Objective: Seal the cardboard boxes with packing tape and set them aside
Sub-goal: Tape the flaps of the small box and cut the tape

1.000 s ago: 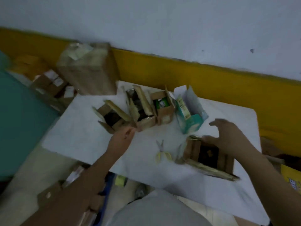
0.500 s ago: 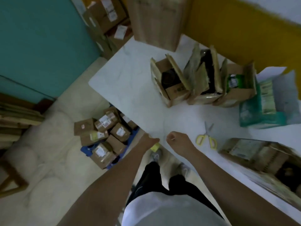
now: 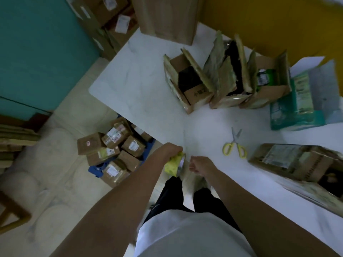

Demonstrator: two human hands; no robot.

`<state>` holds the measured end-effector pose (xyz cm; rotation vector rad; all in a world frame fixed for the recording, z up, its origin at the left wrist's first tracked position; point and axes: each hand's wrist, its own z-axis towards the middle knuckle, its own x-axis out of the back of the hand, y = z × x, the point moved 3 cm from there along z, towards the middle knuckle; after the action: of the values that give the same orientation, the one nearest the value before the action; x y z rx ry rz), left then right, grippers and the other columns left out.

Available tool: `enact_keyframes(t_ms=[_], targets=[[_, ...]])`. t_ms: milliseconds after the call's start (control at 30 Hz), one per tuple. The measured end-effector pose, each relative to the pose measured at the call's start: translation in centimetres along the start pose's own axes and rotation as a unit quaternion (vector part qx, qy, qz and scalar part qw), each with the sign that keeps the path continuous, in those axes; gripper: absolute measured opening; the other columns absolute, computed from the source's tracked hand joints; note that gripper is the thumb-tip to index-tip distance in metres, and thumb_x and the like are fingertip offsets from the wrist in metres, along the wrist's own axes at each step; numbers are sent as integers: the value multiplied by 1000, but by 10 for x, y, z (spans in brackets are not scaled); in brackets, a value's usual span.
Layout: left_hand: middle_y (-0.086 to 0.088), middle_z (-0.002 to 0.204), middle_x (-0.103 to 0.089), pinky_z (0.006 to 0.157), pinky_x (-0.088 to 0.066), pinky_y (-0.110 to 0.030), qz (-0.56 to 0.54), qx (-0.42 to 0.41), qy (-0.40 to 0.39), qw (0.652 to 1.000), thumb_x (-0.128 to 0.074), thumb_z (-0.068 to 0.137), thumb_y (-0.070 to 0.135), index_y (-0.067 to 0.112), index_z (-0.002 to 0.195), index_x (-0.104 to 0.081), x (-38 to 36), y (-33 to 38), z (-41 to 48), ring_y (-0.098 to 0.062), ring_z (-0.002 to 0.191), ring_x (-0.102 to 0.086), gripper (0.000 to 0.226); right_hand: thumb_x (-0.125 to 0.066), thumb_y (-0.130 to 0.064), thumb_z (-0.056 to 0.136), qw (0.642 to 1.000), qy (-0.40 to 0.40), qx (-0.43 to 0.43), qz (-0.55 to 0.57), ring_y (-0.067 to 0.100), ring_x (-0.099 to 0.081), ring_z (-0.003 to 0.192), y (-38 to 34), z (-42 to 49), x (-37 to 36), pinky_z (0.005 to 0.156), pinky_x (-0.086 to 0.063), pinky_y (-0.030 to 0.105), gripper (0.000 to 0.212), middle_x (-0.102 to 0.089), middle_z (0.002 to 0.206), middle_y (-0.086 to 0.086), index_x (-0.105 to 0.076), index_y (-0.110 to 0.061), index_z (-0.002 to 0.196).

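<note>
Across the white worktop (image 3: 148,89), far side — three open cardboard boxes (image 3: 193,86) in a row, flaps up. Nearer, off to the right: one longer open box (image 3: 297,164), long axis running roughly along the near edge, well apart from both hands. Yellow scissors (image 3: 234,145) lie between. At the edge the left hand (image 3: 170,151) grips the tape roll (image 3: 176,164); the right hand (image 3: 199,165) sits just beside it, fingers curled — pinching the tape end or nothing, cannot tell. It is the nearer hand to that box.

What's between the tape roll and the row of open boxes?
Head view: only bare table between the tape roll in the left hand and the open boxes; scissors lie off to the side.
</note>
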<state>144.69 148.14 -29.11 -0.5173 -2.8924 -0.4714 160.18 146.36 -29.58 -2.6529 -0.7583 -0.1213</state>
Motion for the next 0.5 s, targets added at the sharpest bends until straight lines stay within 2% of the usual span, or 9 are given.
enact_keyframes(t_ms=[33, 100, 133, 167, 200, 267, 300, 400, 500], targets=[[-6, 83, -51, 67, -41, -27, 19, -12, 12, 1000, -56, 95, 27, 8, 87, -52, 1, 10, -5, -20, 77, -51, 21, -48, -36, 101, 998, 2, -27, 57, 25, -67, 76, -6, -4, -3, 76, -57, 36, 38, -70, 82, 10, -67, -5, 90], [0, 75, -47, 58, -39, -23, 56, -53, 29, 997, -57, 94, 28, 11, 81, -52, 2, 27, -17, -13, 68, -48, 22, -48, -46, 99, 980, -9, -63, 188, 12, -51, 49, -17, -9, -9, 51, -44, 23, 46, -55, 50, -2, -55, -12, 69], [0, 74, -49, 55, -38, -21, 60, -79, 31, 995, -58, 94, 29, 12, 78, -54, 2, 34, -23, -10, 65, -47, 24, -52, -47, 97, 968, -15, -62, 243, 11, -43, 47, -22, -10, -10, 51, -40, 20, 46, -48, 44, -5, -50, -15, 64], [-1, 75, -52, 55, -38, -19, 63, -108, 35, 991, -59, 94, 31, 12, 76, -56, 4, 41, -30, -9, 64, -48, 26, -57, -46, 95, 956, -18, -51, 288, 11, -45, 51, -27, -12, -8, 58, -45, 21, 43, -51, 48, -3, -54, -14, 67], [-2, 77, -56, 56, -39, -19, 67, -142, 47, 986, -60, 93, 33, 11, 78, -60, 5, 48, -39, -9, 65, -51, 27, -61, -42, 94, 943, -15, -32, 330, 13, -52, 58, -33, -15, -5, 70, -52, 25, 36, -60, 60, 1, -62, -10, 76], [-1, 83, -63, 58, -41, -20, 66, -209, 81, 972, -61, 91, 39, 12, 84, -65, 9, 60, -55, -12, 74, -58, 28, -65, -30, 93, 915, -19, 21, 402, 19, -64, 79, -47, -26, 9, 87, -55, 33, 25, -70, 89, 9, -69, -6, 100], [1, 85, -64, 59, -42, -20, 72, -241, 94, 963, -61, 91, 40, 14, 86, -67, 10, 68, -67, -13, 78, -59, 27, -64, -23, 93, 905, -19, 58, 421, 19, -65, 85, -55, -36, 19, 88, -54, 32, 18, -70, 95, 9, -69, -7, 101], [6, 83, -64, 59, -41, -22, 84, -325, 96, 937, -63, 90, 37, 20, 89, -66, 4, 92, -101, -13, 77, -60, 18, -63, -7, 91, 887, 41, 171, 426, 15, -64, 81, -68, -77, 62, 82, -53, 24, 8, -69, 90, 8, -70, -8, 91], [8, 80, -64, 62, -44, -25, 72, -385, 66, 918, -66, 88, 42, 24, 90, -65, -16, 120, -141, -11, 73, -60, 18, -67, -7, 88, 862, 135, 251, 420, 15, -65, 76, -68, -125, 104, 79, -55, 25, 7, -70, 81, 8, -72, -3, 89]])
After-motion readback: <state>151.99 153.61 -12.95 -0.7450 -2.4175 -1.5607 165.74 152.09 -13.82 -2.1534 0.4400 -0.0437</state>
